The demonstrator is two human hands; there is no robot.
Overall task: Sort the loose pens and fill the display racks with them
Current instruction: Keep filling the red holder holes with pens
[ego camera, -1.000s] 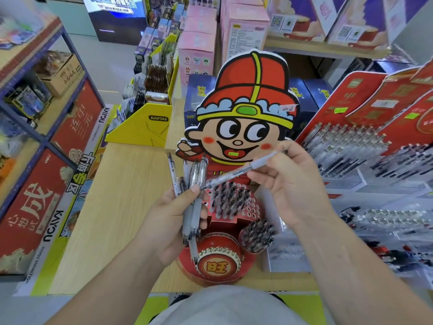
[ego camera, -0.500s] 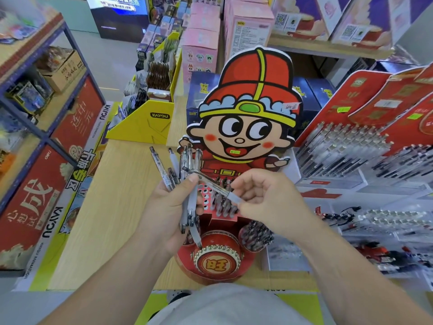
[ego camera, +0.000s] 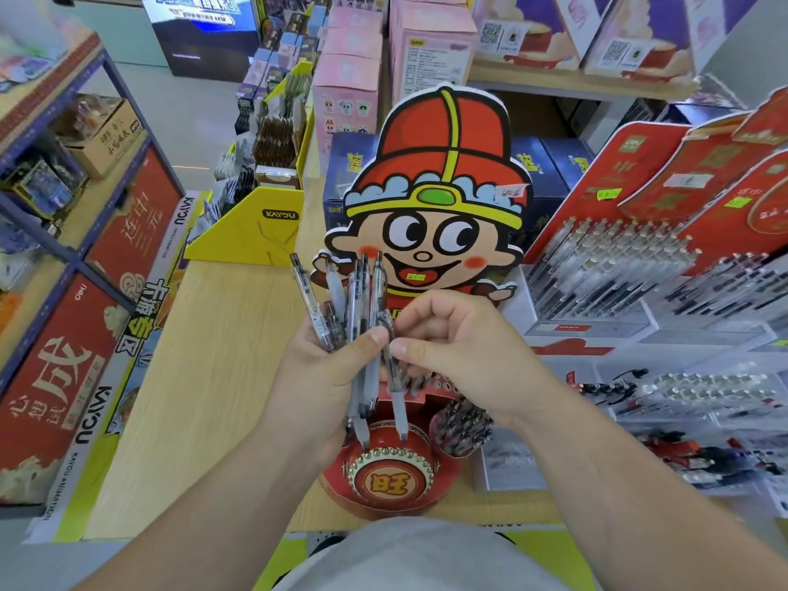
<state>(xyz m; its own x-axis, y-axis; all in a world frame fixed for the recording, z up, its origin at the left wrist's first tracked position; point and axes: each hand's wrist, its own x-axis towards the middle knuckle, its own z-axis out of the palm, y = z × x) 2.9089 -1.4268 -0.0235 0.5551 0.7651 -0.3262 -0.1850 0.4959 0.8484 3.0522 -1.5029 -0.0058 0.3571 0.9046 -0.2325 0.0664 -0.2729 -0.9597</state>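
Observation:
My left hand [ego camera: 324, 377] grips a fanned bunch of several clear grey pens [ego camera: 354, 309], clicker ends up, tips hanging down. My right hand [ego camera: 456, 347] pinches one pen [ego camera: 394, 390] at the right side of that bunch, thumb and forefinger closed on its barrel. Behind and below both hands stands the red cartoon-figure pen rack [ego camera: 430, 198]; its hole panel is mostly hidden by my hands. A round side cup of dark pens [ego camera: 462, 424] shows at its lower right, above the red drum base [ego camera: 390, 479].
Red tiered racks full of pens [ego camera: 618, 266] stand to the right, with more pen trays [ego camera: 703, 394] below. A yellow card-pack display [ego camera: 256, 232] sits at the back left on the wooden table [ego camera: 204, 377]. Blue shelving [ego camera: 85, 164] lines the left aisle.
My right hand swung its single pen from slanting across the rack to upright against the bunch. My left hand rose a little with the bunch.

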